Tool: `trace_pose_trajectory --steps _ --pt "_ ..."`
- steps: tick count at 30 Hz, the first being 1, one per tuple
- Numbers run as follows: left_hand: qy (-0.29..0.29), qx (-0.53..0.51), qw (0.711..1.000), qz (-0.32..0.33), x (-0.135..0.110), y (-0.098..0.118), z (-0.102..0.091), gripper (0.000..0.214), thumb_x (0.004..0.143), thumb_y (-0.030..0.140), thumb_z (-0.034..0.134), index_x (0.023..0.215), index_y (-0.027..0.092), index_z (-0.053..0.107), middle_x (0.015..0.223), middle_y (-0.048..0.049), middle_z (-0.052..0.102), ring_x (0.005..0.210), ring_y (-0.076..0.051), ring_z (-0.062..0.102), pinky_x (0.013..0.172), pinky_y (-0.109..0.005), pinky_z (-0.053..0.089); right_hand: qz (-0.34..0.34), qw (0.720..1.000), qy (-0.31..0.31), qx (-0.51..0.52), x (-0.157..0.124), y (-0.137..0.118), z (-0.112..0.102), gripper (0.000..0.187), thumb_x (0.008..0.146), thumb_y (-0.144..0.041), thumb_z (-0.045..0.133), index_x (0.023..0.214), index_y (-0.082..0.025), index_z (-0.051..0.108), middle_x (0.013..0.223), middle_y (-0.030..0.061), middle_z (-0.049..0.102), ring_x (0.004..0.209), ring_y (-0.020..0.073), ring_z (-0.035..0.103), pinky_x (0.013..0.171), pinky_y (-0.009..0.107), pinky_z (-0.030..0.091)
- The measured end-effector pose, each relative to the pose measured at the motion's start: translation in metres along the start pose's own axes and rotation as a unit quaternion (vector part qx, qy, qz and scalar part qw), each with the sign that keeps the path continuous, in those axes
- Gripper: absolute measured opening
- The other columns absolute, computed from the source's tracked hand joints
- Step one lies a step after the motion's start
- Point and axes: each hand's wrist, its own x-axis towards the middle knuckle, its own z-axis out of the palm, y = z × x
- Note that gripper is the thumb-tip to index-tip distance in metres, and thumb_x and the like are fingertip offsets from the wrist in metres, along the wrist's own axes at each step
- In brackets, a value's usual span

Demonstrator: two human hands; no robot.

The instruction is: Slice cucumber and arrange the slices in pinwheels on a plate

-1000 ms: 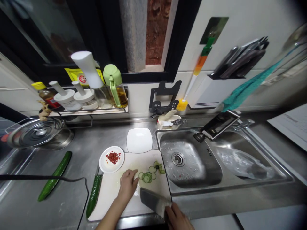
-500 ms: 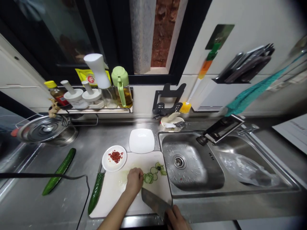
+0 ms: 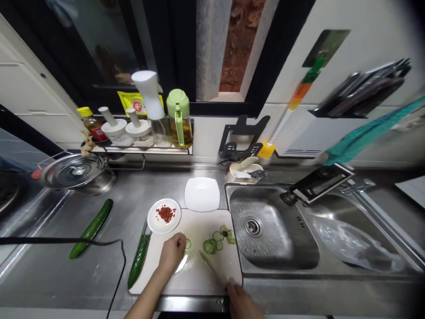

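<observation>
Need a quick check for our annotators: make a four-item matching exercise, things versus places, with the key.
Things
1. thin round green cucumber slices
2. long-bladed metal knife
3. small red pieces
4. green-topped clear bottle of amber liquid

Places
A. on the round white plate
B. flat on the white rectangular cutting board
C. on the white wire-railed shelf
D. in the right hand

Pairs: 1-B, 2-D, 3-A, 4-C
</observation>
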Motion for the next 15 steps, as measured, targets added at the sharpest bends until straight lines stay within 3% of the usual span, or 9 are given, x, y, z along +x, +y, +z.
trace_pose_trajectory --steps 4,8,15 --pt "0.034 -0.005 0.999 0.012 -0.002 -0.006 -0.002 0.02 0.082 0.018 0.047 0.086 0.019 0.067 0.078 -0.0013 0.069 0.073 -0.014 0.063 0.073 -0.025 0.045 0.002 1.0 -0.005 -0.014 0.006 -0.01 -0.004 0.066 0.075 0.01 0.027 0.129 -0.017 0.054 0.122 0.0149 0.064 0.101 0.0202 0.067 0.08 0.027 0.049" --pt "0.094 -0.014 0.993 0.064 -0.009 -0.017 0.002 0.028 0.083 0.022 0.048 0.102 0.017 0.068 0.099 -0.0088 0.07 0.094 -0.021 0.065 0.088 -0.035 0.049 -0.005 1.0 0.001 0.008 0.013 -0.02 -0.01 0.069 0.073 0.013 0.025 0.13 -0.014 0.054 0.116 0.016 0.067 0.101 0.0201 0.067 0.083 0.028 0.048" --pt "0.129 -0.011 0.983 0.133 -0.017 -0.039 0.017 0.033 0.084 0.025 0.053 0.112 0.016 0.067 0.103 -0.011 0.066 0.098 -0.022 0.063 0.091 -0.037 0.052 -0.041 0.999 0.026 0.008 0.029 -0.048 -0.001 0.068 0.073 0.007 0.034 0.133 -0.019 0.054 0.101 0.0119 0.071 0.087 0.022 0.069 0.071 0.028 0.049"
